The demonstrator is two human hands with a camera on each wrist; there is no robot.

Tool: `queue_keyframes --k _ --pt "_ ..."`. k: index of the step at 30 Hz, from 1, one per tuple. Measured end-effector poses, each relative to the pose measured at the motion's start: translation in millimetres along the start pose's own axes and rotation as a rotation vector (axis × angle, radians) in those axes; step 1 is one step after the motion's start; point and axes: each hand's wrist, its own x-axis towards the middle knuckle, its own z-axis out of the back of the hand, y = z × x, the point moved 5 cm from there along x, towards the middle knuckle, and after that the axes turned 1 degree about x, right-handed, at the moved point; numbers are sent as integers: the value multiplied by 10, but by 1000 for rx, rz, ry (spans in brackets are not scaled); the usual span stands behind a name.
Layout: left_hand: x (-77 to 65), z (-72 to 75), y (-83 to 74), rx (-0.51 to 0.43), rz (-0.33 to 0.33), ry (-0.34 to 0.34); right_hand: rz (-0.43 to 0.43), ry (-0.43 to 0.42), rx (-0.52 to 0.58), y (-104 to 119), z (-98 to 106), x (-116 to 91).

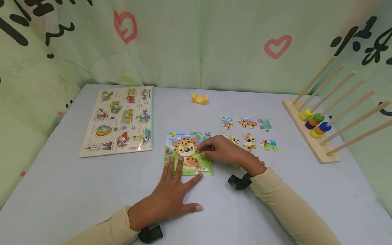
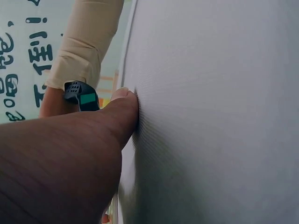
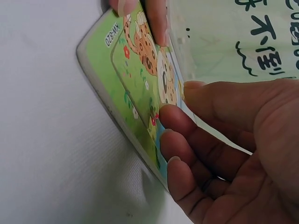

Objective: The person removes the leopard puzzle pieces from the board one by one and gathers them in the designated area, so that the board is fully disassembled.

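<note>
A leopard picture puzzle [image 1: 187,162] in a green-edged board lies flat at the middle of the table. My left hand [image 1: 168,195] is spread in front of it, with straight fingers. Some of its fingertips rest on the board's near edge, and its thumb presses the tabletop in the left wrist view. Over the puzzle's right side, my right hand [image 1: 225,153] has curled fingers, thumb and index fingertips close together at the picture. In the right wrist view those fingertips [image 3: 174,116] overlap the leopard picture; I cannot tell whether a piece is pinched between them.
Several loose animal puzzle pieces [image 1: 249,137] lie in rows to the right, partly behind my right hand. A vehicle puzzle board [image 1: 119,149] is at the left. A yellow curved block [image 1: 199,99] sits at the back. A wooden peg stand [image 1: 332,157] with colored beads occupies the far right.
</note>
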Motion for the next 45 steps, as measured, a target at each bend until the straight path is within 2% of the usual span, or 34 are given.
queue_keyframes --k 5,12,23,28,38,45 --pt "3 4 3 21 -6 -18 -7 15 -24 29 -13 28" --pt "4 -17 13 39 -1 -2 -18 7 -39 44 -21 49" --pt "10 -13 7 44 8 -6 -15 45 93 10 -30 41" --pt "3 -14 3 43 8 -7 -39 75 155 -36 -56 31" --pt "-3 6 -3 47 -4 -17 -36 109 162 -44 -65 -7" --pt "-1 -1 5 32 1 -12 7 38 128 -36 0 -42"
